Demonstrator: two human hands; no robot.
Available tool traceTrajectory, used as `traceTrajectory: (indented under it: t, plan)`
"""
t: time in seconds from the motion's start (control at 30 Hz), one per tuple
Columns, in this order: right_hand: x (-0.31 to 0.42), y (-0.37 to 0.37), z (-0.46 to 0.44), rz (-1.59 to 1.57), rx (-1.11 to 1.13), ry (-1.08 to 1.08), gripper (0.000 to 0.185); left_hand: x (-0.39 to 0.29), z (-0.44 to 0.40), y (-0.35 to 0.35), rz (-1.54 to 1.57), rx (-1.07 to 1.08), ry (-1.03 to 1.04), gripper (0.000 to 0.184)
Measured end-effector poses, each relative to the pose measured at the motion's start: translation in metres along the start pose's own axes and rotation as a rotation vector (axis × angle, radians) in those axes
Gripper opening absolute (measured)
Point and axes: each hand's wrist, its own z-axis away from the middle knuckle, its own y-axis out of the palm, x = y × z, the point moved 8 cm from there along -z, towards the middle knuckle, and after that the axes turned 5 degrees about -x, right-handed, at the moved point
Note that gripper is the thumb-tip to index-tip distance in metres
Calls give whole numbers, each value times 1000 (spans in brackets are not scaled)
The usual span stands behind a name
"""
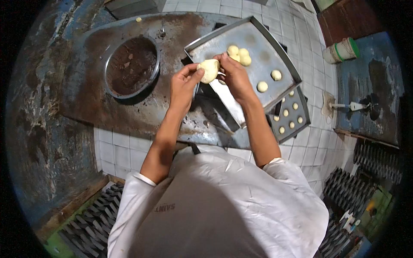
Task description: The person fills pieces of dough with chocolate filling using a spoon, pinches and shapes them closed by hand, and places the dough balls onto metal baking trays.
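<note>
Between my two hands is a pale piece of dough (209, 71), flattened and raised above the near left edge of a metal tray (258, 43). My left hand (185, 81) pinches its left side with thumb and fingers. The fingers of my right hand (234, 75) grip its right edge. On the tray, several dough balls (244, 60) sit clustered just beyond my right hand. Two single dough balls, one (262, 87) nearer and one (276, 75) farther right, lie apart from them. Another ball is partly hidden by my right hand.
A round metal bowl (107, 81) with dark brown filling (133, 64) stands on the stained table (86, 94) at left. Below the tray's right side, a second tray (304, 112) holds several dough balls. A white container with a green rim (342, 50) is at far right.
</note>
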Motion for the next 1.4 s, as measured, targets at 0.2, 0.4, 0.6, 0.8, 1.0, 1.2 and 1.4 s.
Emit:
traceTrajectory:
  t: [0.2, 0.4, 0.6, 0.8, 1.0, 1.2, 1.4]
  plan:
    - [-63, -5, 33, 466, -617, -358, 37, 65, 27, -12, 427, 54, -315, 27]
    - [-215, -7, 65, -428, -157, 449, 53, 89, 66, -88, 567, 74, -511, 51]
    - [-272, -97, 131, 1849, -182, -84, 31, 90, 69, -227, 579, -278, -490, 34]
    - [-203, 46, 58, 1552, -21, 83, 18, 83, 68, -361, 625, -595, -538, 32]
    - [-181, 274, -80, 1736, 214, -271, 16, 33, 62, -436, 676, -658, -439, 40]
    - [-301, 322, -182, 1951, 481, -270, 24, 37, 77, -498, 803, -700, -356, 24]
    - [-364, 275, -234, 1850, 496, -157, 21, 37, 84, -519, 871, -734, -311, 26]
